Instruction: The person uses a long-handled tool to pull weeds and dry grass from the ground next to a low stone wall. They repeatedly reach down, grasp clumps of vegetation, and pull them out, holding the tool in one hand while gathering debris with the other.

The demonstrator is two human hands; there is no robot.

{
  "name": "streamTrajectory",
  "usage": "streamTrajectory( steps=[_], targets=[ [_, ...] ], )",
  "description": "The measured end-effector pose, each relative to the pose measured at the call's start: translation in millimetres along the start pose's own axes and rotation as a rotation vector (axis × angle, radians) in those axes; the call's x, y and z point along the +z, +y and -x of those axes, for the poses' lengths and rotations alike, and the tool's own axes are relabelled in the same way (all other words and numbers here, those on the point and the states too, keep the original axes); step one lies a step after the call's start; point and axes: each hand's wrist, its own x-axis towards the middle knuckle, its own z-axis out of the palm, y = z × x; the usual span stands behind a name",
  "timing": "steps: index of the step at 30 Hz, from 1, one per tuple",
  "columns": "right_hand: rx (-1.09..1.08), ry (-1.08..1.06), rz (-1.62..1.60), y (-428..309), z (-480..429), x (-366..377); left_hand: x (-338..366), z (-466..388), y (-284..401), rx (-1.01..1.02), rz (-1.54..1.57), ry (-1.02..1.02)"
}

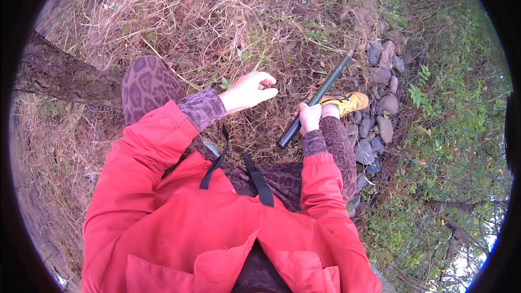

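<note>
My right hand (310, 117) is closed around the black grip of a dark green tool handle (330, 80). The handle slants up and to the right, ending in a brownish tip near the stones. Whether a blade joins that tip cannot be made out against the straw. Over the dry grass (240, 134) in front of me, my left hand (249, 91) is held with fingers curved and thumb apart, nothing between them. Some distance separates it from the handle.
A tree trunk (69, 73) stands at the left, close to my bent knee (150, 81). Beyond my yellow shoe (346, 103), a row of stones (386, 103) borders green undergrowth (452, 130). Two black straps (258, 181) hang from my red jacket (195, 219).
</note>
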Motion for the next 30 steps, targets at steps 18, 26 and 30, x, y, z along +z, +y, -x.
streamTrajectory(
  steps=[18, 26, 30],
  targets=[
    [-0.097, 0.175, 0.279, 5.2, -27.2, -23.7, 73.1, -2.7, -34.8, -0.438, 0.376, -0.407],
    [0.125, 0.034, -0.093, 12.2, -61.9, -38.0, 124.5, -32.4, -60.1, -0.513, 0.655, -0.452],
    [0.141, 0.013, -0.198, 7.8, -66.7, -24.0, 138.2, -42.4, -66.8, -0.494, 0.882, -0.435]
  ],
)
